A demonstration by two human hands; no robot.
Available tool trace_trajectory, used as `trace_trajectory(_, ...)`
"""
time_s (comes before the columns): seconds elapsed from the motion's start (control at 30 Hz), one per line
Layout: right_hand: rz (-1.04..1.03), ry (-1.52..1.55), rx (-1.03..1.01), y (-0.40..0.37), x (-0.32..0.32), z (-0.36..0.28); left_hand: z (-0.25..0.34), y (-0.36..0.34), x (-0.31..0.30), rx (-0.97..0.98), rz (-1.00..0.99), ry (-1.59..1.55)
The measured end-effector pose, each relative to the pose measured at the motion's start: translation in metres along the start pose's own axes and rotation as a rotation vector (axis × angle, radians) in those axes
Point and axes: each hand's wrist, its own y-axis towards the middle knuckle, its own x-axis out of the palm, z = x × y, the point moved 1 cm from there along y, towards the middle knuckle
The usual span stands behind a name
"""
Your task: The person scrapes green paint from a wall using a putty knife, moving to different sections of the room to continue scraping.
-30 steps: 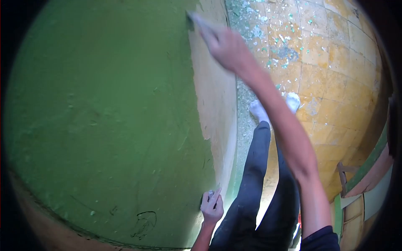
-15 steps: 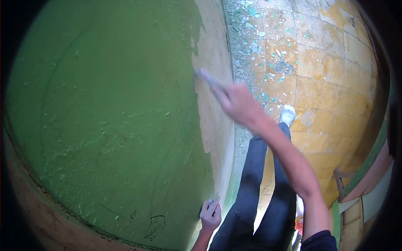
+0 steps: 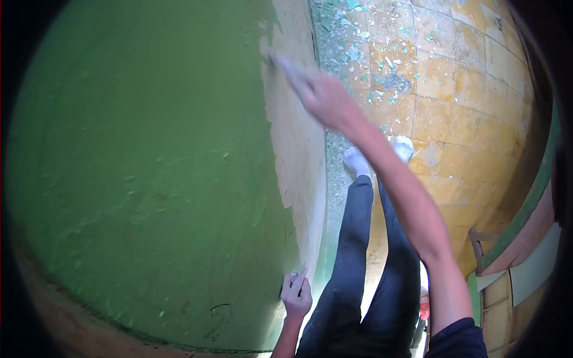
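My right hand (image 3: 328,98) is closed around a narrow scraper (image 3: 286,67), blurred by motion. Its tip meets the ragged edge of the green paint on the wall (image 3: 161,149), beside a strip of bare, pale plaster (image 3: 295,125). Lower down, my left hand (image 3: 296,295) is against the wall near the bottom of that strip. Its fingers are partly curled, and something small and dark shows at their edge; what it is I cannot make out.
Paint flakes (image 3: 358,53) litter the yellow tiled floor (image 3: 447,119) along the wall's foot. My legs (image 3: 352,232) and white-socked feet (image 3: 356,160) are beside the wall. Wooden furniture (image 3: 495,304) and a red item (image 3: 424,305) appear at the lower right.
My right hand and the scraper have moved up and slightly left along the paint edge. The view has shifted a little, and a second socked foot now shows.
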Motion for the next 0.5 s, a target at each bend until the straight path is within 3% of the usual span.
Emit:
trace_trajectory(0.07,0.094,0.080,-0.212,-0.055,0.034,0.014,-0.002,-0.001,-0.003,0.040,-0.008,-0.017)
trace_trajectory(0.17,0.081,0.004,-0.059,-0.031,0.020,0.009,-0.004,0.002,-0.005,0.062,-0.053,-0.019)
trace_trajectory(0.27,0.112,-0.074,0.085,0.047,0.007,0.033,-0.005,0.001,0.000,0.060,-0.020,-0.048)
trace_trajectory(0.33,0.048,-0.189,0.173,0.046,0.007,0.055,-0.005,-0.001,-0.002,0.052,-0.017,-0.050)
trace_trajectory(0.43,-0.087,-0.304,0.318,-0.034,-0.026,0.053,0.012,0.008,-0.013,0.124,-0.017,-0.121)
trace_trajectory(0.5,-0.043,-0.259,0.289,-0.118,-0.058,0.093,0.025,0.015,-0.015,0.145,0.014,-0.165)
